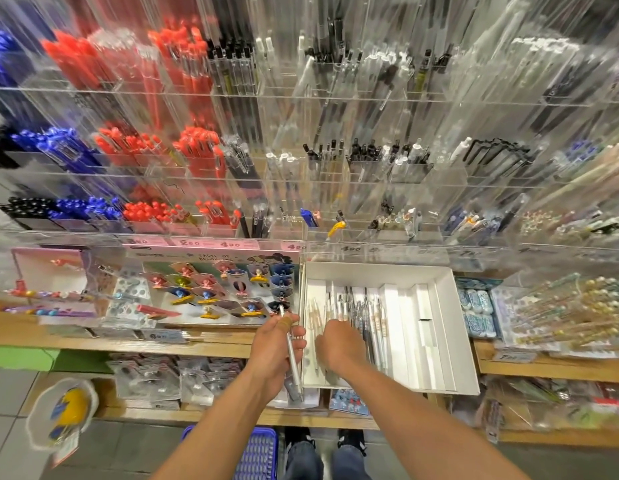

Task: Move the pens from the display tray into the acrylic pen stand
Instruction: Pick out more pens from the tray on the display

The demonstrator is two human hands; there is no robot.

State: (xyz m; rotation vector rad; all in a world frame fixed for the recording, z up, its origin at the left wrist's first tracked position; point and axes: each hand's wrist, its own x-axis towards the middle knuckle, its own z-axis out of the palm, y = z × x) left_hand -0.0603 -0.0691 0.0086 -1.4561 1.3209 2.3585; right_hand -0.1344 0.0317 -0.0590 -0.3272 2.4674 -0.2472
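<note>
A white display tray (450, 327) sits on the wooden shelf, with several clear and white pens (367, 313) lying lengthwise in its left half. My left hand (273, 348) grips a silver-clear pen (291, 355) just left of the tray. My right hand (339, 344) reaches down into the tray with fingers curled over the pens; whether it holds one is hidden. Tiered acrylic pen stands (322, 216) rise behind the tray, holding red, blue, black and clear pens.
A card of colourful novelty pens (218, 289) lies left of the tray. Boxes of erasers (477, 313) and beaded pens (560, 313) stand to the right. Packaged goods fill the lower shelf. A blue basket (259, 455) and a white container (64, 414) sit on the floor.
</note>
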